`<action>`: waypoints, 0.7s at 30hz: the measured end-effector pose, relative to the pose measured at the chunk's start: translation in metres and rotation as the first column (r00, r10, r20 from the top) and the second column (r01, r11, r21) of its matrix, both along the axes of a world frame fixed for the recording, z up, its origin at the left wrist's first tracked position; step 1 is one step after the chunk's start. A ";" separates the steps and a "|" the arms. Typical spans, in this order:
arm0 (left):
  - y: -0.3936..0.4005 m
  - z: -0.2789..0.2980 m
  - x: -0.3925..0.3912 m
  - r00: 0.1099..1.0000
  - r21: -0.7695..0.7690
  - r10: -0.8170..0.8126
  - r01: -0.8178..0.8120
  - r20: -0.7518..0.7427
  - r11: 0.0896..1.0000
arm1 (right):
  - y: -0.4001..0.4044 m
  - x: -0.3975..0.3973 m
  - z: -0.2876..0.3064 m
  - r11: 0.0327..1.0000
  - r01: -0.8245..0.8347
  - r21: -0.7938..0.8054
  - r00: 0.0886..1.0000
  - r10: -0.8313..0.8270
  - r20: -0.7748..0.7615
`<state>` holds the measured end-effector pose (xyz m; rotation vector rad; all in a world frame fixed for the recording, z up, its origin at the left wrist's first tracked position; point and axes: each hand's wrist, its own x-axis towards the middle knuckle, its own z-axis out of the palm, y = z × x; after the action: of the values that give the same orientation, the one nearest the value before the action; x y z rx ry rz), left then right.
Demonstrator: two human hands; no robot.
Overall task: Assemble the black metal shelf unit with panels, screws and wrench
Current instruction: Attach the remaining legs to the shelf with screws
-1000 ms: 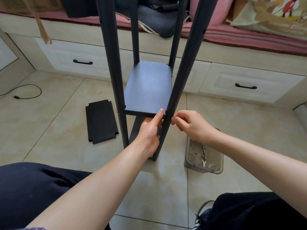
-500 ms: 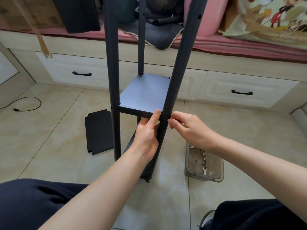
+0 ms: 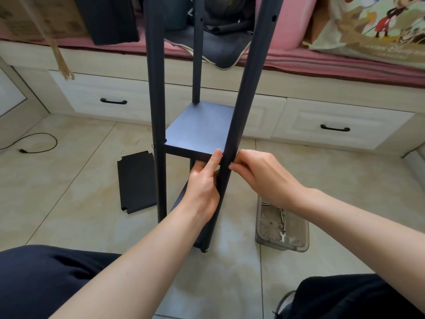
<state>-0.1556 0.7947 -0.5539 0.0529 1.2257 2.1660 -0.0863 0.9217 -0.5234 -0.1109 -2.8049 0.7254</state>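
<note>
The black shelf unit (image 3: pixel 197 134) stands upright on the tiled floor (image 3: pixel 69 180) before the drawer fronts, its mounted panel (image 3: pixel 200 132) held between the posts, the left hand (image 3: pixel 203 183) gripping the panel's near right corner with the thumb laid up the front edge, and the right hand (image 3: pixel 264 176) pinching at the near right post (image 3: pixel 232 146) just beside it; what it pinches is too small to tell. A spare panel (image 3: pixel 135 180) lies flat to the left with bare tile around it, and a clear tray (image 3: pixel 281 229) holding screws and a small wrench (image 3: pixel 282 237) sits near the post's foot on the right. The printed script on the cartoon bag (image 3: pixel 368 26) at the upper right is too blurred to read.
</note>
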 end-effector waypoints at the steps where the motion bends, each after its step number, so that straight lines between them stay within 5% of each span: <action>1: 0.000 0.001 0.000 1.000 -0.003 0.002 -0.002 0.005 1.000 | -0.001 0.000 0.001 0.998 -0.002 0.061 1.000 0.003 -0.016; 9: -0.001 0.004 0.004 1.000 -0.015 -0.001 0.002 0.009 1.000 | 0.004 -0.002 0.001 0.991 0.134 0.008 0.989 -0.134 -0.065; 16: -0.002 0.000 0.006 1.000 -0.068 0.010 -0.012 -0.022 0.998 | 0.009 -0.010 -0.001 0.914 0.221 -0.339 0.974 -0.191 0.120; 21: -0.008 0.005 0.004 0.997 -0.215 -0.033 0.018 -0.067 0.976 | 0.009 -0.013 0.004 0.720 0.177 -0.671 0.966 0.005 0.260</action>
<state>-0.1511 0.7871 -0.5494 0.0536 1.4843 2.0128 -0.0993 0.9309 -0.5190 -0.4897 -2.5393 1.8155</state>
